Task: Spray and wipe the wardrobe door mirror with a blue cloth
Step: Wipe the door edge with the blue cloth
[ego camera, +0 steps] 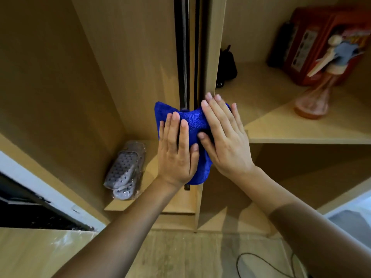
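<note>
Two bare forearms reach forward from the bottom edge; both hands press a blue cloth [192,125] onto the vertical edge of the wardrobe door [183,57].

Cloth: folded over the dark door edge, long axis roughly vertical, running down to its lower tip just above the door's bottom end. Left hand [176,151]: flat, fingers extended and pointing up, palm on the cloth's left flank, thumb hooked over the middle fold. Right hand [224,135]: flat and open, fingers splayed up-left, palm on the right flank, thumb tucked into the cloth. Neither hand is clenched; the cloth is sandwiched between palms and door. Spray bottle [315,97] stands on the right shelf [301,135], well apart. Grey slippers [124,173] lie on the lower left shelf.
</note>
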Available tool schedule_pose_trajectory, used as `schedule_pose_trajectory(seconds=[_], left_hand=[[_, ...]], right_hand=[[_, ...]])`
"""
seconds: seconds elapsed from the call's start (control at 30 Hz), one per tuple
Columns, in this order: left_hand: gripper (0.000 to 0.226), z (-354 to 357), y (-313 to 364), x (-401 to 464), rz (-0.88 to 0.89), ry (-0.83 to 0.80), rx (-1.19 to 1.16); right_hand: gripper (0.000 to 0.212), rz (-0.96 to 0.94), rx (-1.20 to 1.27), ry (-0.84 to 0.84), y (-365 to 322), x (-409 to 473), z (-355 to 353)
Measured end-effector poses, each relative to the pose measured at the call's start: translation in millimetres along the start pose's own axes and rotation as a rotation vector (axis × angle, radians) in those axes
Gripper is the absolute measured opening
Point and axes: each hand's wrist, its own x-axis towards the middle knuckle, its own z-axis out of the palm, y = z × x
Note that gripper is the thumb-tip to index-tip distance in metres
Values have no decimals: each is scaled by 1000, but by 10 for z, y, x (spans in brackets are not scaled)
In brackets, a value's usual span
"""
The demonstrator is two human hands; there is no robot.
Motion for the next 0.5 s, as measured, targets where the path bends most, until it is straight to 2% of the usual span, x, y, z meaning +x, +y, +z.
schedule_pose_trajectory(seconds=[0.27,0.5], left_hand=[[62,214,-3,-892,-15,-78,51],[61,334,39,-1227,-41,-100,49]], right_hand=[[51,73,18,-80,15,-801,367],[48,111,59,-106,36,-1131,518]])
